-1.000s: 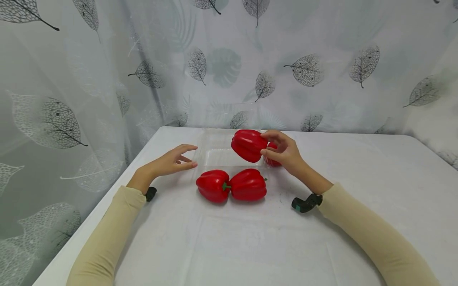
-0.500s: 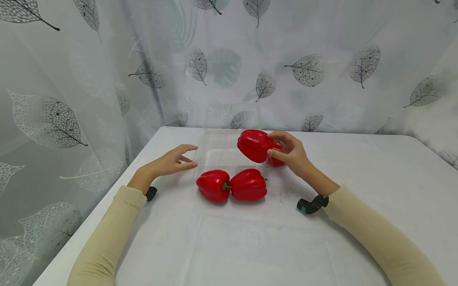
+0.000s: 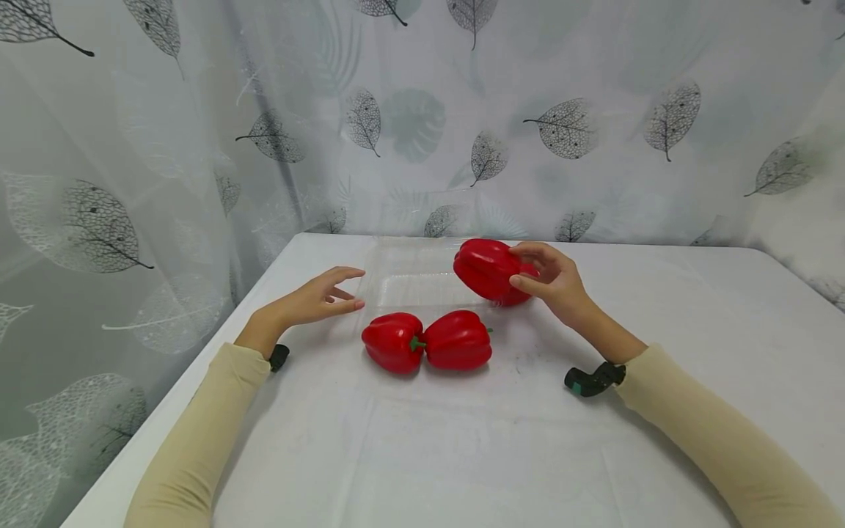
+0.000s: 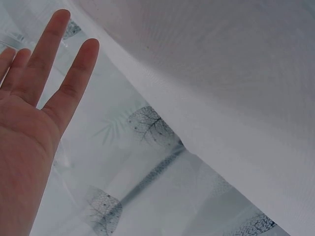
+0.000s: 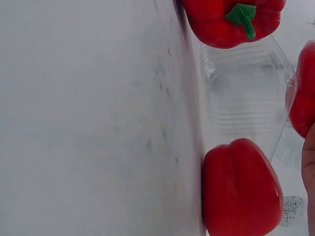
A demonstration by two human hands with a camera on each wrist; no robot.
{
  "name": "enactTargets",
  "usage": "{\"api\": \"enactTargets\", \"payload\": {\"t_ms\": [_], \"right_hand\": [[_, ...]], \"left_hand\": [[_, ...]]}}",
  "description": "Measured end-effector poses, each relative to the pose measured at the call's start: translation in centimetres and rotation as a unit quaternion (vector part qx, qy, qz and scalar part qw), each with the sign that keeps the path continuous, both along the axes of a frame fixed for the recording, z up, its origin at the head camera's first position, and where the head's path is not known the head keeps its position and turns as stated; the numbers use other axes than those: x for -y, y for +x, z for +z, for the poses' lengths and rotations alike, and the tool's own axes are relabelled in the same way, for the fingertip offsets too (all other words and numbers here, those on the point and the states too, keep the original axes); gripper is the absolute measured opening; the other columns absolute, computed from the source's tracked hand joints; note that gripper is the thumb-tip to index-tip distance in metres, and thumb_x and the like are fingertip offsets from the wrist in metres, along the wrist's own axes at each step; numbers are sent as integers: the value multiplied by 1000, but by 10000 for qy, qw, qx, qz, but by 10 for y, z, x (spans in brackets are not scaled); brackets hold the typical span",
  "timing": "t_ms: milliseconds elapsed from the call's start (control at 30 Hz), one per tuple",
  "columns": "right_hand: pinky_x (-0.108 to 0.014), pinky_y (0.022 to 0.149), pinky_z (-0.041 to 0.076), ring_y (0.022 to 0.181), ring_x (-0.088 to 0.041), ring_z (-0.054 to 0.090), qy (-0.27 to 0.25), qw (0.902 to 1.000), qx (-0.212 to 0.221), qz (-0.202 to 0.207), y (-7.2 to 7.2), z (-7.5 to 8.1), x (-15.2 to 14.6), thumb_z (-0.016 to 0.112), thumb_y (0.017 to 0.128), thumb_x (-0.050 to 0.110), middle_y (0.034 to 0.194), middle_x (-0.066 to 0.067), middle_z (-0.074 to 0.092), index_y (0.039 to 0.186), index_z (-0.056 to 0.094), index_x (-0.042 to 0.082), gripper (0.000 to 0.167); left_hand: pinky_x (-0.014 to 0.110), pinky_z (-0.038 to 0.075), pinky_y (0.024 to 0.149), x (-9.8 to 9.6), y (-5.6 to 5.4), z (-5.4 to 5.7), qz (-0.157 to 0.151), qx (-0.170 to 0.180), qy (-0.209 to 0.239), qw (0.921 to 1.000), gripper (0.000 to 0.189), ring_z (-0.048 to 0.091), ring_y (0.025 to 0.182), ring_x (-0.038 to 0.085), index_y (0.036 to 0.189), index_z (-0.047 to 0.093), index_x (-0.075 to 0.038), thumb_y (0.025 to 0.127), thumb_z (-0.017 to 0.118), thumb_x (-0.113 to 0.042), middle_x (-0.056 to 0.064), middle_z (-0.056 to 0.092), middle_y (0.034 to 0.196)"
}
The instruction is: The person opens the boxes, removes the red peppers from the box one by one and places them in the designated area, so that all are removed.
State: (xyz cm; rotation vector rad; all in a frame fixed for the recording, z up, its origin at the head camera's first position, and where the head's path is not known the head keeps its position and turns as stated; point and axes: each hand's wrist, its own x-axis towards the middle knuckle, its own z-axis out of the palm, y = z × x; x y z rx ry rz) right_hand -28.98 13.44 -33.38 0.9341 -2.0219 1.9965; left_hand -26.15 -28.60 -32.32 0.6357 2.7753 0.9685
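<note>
My right hand grips a red bell pepper between thumb and fingers, raised above the right side of a clear plastic container. Behind it, a second bell pepper is mostly hidden by the held one and the fingers. Two more red bell peppers, one on the left and one on the right, lie side by side in front of the container, green stems showing. My left hand hovers at the container's left, fingers spread and holding nothing; the left wrist view shows its bare palm.
A white cloth covers the table. Along the back and left hangs a pale curtain with a leaf print. The right wrist view shows the container's ribbed wall between two peppers.
My right hand has moved to the right with the bell pepper, which now covers more of the pepper behind it. The left hand and the two front peppers have stayed put.
</note>
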Motion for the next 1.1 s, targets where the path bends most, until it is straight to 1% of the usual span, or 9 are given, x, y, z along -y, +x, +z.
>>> {"api": "enactTargets", "payload": {"t_ms": [100,367,467,600,800,1033,1100], "right_hand": [[-20,87,53,112,-15,55,22,10000,-31,-42,0,-1,-3,65,87,-6,122,4,59,126,60,8,41],[-20,87,52,113,-14,55,-12,9999,-61,-113,2,-2,-15,65,88,-6,123,3,58,127,57,4,41],[-20,87,53,112,-14,55,-10,9999,-80,-117,3,-3,-18,65,88,-7,124,3,58,127,57,4,41],[-20,87,53,113,-15,55,-18,9999,-75,-122,3,-3,-23,65,88,-6,125,3,57,127,59,8,42],[-20,87,52,113,-13,56,-82,9998,-110,-127,3,-5,-28,64,88,-7,125,3,58,127,58,5,41],[-20,85,53,112,-14,55,-175,9998,-95,-80,3,-4,-34,63,88,-9,124,3,58,126,60,8,41],[-20,85,54,112,-14,55,-200,9997,-93,-58,4,-4,-35,63,88,-9,123,3,58,126,59,6,41]], "left_hand": [[56,39,106,1,-3,-1,2,0,5,10000,72,57,122,31,151,32,-11,93,66,-37,11,29,155],[55,39,106,0,-3,-1,-1,24,10,10000,73,57,123,31,151,32,-11,93,66,-37,10,29,156],[55,38,107,1,-2,0,17,34,5,10000,73,57,123,30,151,32,-11,93,66,-38,10,28,156],[54,39,107,1,-1,0,48,36,-10,10000,71,57,123,30,151,33,-13,93,66,-37,9,29,155],[55,38,107,1,-2,0,9,-8,-24,10000,72,57,123,31,151,32,-12,93,66,-38,11,30,155],[55,38,107,2,-3,-1,-13,-50,-44,10000,72,57,122,31,151,32,-10,93,66,-37,12,30,155],[55,39,106,2,-3,-1,-14,-67,-57,10000,72,57,122,31,150,33,-10,93,66,-37,12,30,154]]}}
